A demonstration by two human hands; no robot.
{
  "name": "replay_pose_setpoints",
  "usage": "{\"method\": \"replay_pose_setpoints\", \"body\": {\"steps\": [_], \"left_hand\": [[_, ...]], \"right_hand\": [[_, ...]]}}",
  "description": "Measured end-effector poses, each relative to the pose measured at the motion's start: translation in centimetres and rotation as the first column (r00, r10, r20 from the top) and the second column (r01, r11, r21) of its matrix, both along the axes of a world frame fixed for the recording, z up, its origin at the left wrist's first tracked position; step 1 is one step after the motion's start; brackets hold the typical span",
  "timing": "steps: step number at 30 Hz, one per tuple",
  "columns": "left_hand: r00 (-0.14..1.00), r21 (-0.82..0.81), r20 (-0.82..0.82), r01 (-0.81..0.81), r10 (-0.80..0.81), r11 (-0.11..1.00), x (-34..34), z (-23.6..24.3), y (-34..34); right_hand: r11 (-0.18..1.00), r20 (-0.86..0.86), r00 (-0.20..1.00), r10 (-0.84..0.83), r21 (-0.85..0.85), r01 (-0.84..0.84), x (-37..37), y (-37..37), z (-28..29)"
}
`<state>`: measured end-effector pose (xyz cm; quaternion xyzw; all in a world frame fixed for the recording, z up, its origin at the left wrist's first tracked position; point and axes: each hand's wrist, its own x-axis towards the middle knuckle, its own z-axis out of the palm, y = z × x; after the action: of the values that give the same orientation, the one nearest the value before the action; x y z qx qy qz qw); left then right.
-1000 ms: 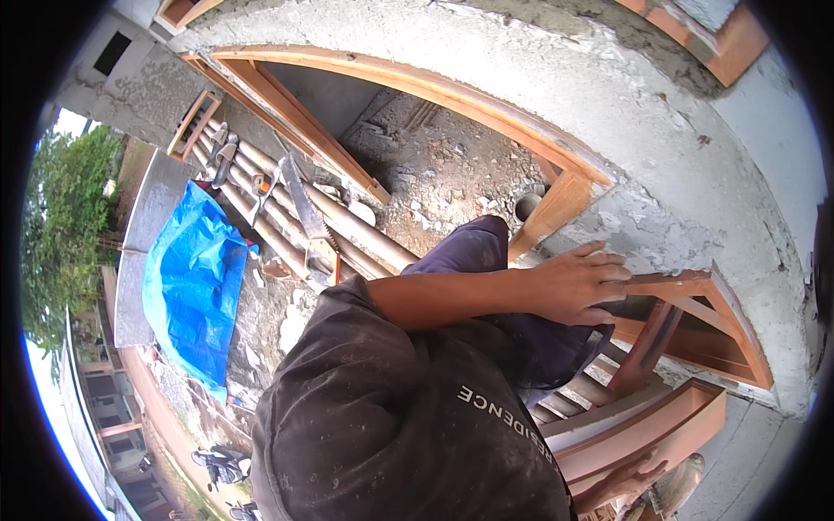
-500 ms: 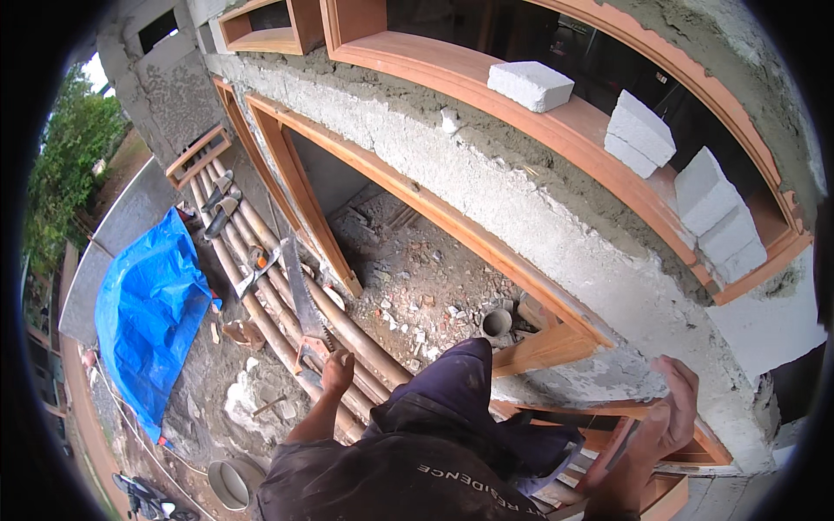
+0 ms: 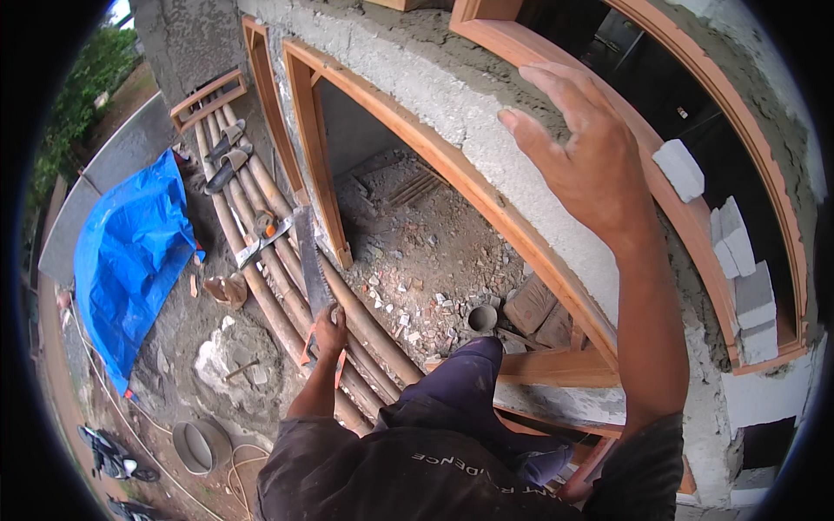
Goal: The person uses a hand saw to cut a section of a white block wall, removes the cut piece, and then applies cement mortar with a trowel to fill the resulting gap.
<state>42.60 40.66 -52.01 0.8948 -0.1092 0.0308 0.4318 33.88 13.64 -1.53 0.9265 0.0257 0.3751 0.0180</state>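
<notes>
My left hand is closed on the orange handle of a handsaw, whose blade lies along long bamboo poles low at the left. A metal tool with an orange part and dark sandals rest on the same poles. My right hand is raised with fingers apart and slightly bent, in front of the plastered wall just below the upper wooden window frame. White blocks stand on that frame's sill. Below, a wooden frame surrounds an opening onto rubble.
A blue tarp lies at the left, with a grey bucket, a hose, a mortar pile and motorcycles below. Inside the opening are rubble, a small bucket and sacks. A small frame sits at the poles' far end.
My left hand has moved onto the saw handle. My right hand has risen from low at the right to high before the wall. The view has swung, bringing the upper window and blocks in.
</notes>
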Motion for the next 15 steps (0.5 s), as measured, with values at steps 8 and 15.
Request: {"method": "replay_pose_setpoints", "body": {"steps": [8,15], "left_hand": [[0.948,0.203,0.107,-0.317,0.301,0.926,14.1,-1.5,5.2],[0.841,0.564,-0.060,-0.415,0.537,0.714,25.5,-3.2,9.2]], "right_hand": [[0.755,-0.601,0.704,0.379,0.641,0.141,-9.7,4.7,-22.4],[0.344,-0.894,0.448,-0.019,0.415,0.842,-27.9,2.0,-35.2]]}}
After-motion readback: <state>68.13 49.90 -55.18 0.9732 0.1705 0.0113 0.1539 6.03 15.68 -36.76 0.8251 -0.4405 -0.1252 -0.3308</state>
